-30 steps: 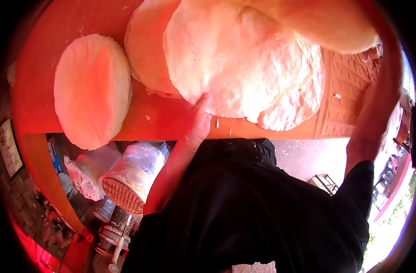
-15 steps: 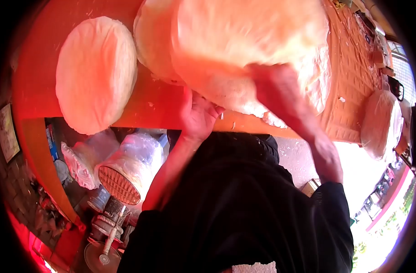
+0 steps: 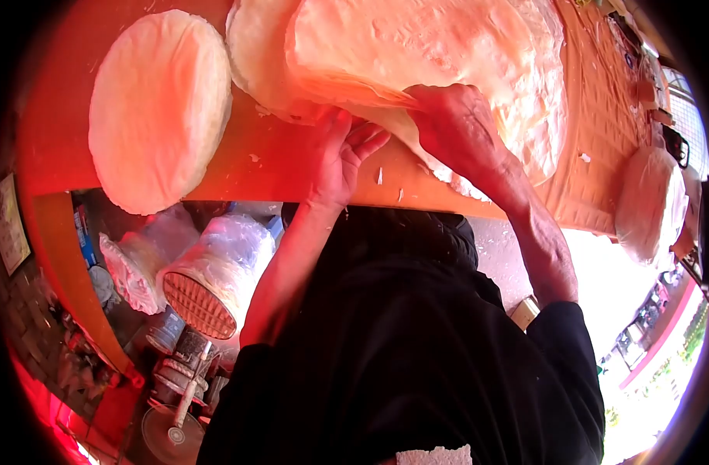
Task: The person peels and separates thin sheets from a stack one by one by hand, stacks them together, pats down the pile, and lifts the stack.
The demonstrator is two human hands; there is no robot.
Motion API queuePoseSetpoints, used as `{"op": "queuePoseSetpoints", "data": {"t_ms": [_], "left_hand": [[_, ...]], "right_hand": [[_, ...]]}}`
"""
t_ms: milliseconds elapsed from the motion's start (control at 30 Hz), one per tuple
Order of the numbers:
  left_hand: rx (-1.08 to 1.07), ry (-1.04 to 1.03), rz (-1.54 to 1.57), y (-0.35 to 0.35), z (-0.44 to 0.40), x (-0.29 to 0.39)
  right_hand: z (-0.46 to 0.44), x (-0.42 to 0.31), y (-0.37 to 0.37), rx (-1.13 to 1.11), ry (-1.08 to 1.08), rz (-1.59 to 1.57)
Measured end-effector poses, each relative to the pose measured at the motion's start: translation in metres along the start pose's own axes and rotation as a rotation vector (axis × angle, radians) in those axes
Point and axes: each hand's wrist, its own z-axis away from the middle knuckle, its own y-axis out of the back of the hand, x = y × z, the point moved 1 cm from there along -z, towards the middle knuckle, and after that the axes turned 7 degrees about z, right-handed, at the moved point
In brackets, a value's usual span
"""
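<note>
A large stack of thin, round flatbread sheets (image 3: pixel 416 46) lies on the orange table. My right hand (image 3: pixel 455 124) is closed on the near edge of the top sheet, which is lifted and creased at the grip. Just left of it, my left hand (image 3: pixel 339 159) is turned palm up with its fingers apart. Its fingertips reach the lower edge of the sheets, and some are partly hidden there. Part of another pale round pile (image 3: pixel 254 70) shows beneath the stack's left side. Farther left sits a separate oval pile (image 3: pixel 161 112).
The orange table (image 3: pixel 254 174) has small crumbs and its front edge runs before my body. Under it stand plastic-wrapped bundles, one with a woven basket base (image 3: pixel 201 302). A wrapped round bundle (image 3: pixel 650 205) is at the far right.
My right hand has moved up and left and now pinches the top sheet's edge, pulling it into folds. My left hand has shifted slightly up along the edge.
</note>
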Motion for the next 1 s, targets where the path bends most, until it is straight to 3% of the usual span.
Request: {"op": "queuePoseSetpoints", "data": {"t_ms": [500,767,867,1000], "left_hand": [[0.017,-0.022,0.027,-0.003,0.001,0.016],[0.057,-0.027,-0.053,-0.008,0.008,0.021],[0.11,-0.038,-0.09,-0.007,0.009,0.016],[0.013,-0.085,-0.177,-0.015,0.011,0.018]], "right_hand": [[0.009,-0.013,-0.021,0.031,0.05,0.013],[0.002,-0.037,-0.037,-0.131,0.045,0.149],[0.006,-0.046,-0.037,-0.044,0.061,0.128],[-0.005,-0.041,-0.044,-0.033,0.08,0.009]]}}
